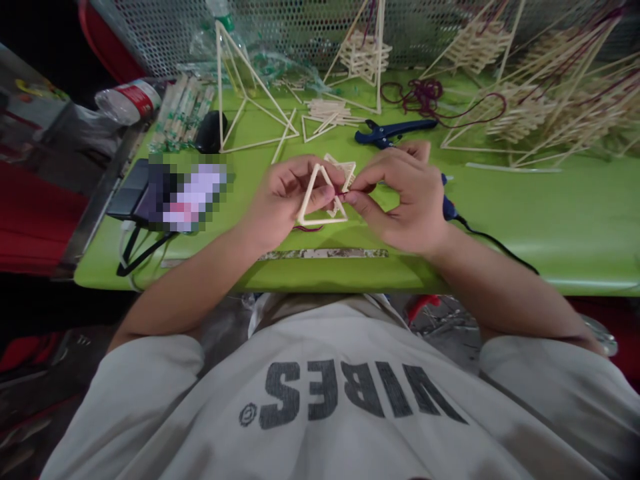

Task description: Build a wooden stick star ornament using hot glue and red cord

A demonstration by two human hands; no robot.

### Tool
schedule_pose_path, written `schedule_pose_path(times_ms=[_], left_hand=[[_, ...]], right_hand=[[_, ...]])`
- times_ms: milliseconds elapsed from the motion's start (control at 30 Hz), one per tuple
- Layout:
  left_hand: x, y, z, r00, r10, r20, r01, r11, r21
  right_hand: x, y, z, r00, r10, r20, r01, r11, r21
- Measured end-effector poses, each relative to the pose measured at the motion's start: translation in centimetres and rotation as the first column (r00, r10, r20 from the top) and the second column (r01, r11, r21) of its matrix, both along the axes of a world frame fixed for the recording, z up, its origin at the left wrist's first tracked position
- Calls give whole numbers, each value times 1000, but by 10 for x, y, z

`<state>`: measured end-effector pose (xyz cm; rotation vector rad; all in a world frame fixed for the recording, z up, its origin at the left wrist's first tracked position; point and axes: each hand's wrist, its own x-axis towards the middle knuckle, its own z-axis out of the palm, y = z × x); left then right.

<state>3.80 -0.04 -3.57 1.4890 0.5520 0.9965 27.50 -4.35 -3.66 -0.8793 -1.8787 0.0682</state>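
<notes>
Between my hands is a small wooden stick frame [309, 195] with a triangular face turned up and a stacked stick part behind it. My left hand [290, 200] is closed round it, the thumb pressing near its middle. My right hand [403, 193] pinches a dark red string [342, 194] at the frame's right side, thumb and forefinger together. A short end of similar string hangs below my left hand. Fingers hide part of the frame.
Blue cutters [380, 132] lie beyond my right hand, near a tangle of string [425, 97]. A large stick pyramid [257, 141], loose sticks [330, 113] and several lattice structures [520, 110] stand farther back. A flat strip [325, 253] lies near the front edge, a phone [195, 197] at left.
</notes>
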Motion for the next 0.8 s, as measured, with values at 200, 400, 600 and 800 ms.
schedule_pose_path(times_ms=[200, 400, 600, 800], left_hand=[[1, 3, 1, 996, -48, 80, 55, 995, -84], [0, 1, -6, 998, -6, 56, 5, 1000, 14], [-1, -3, 0, 1000, 24, 14, -23, 998, -60], [-1, -6, 4, 993, 52, -101, -64, 991, -114]], right_hand=[[1, 2, -3, 991, -125, 54, 118, 985, 125], [-2, -5, -1, 997, -66, 37, 59, 985, 162], [-9, -11, -7, 1000, -29, -8, 29, 1000, -10], [-8, -6, -14, 997, -74, 33, 72, 995, 72]])
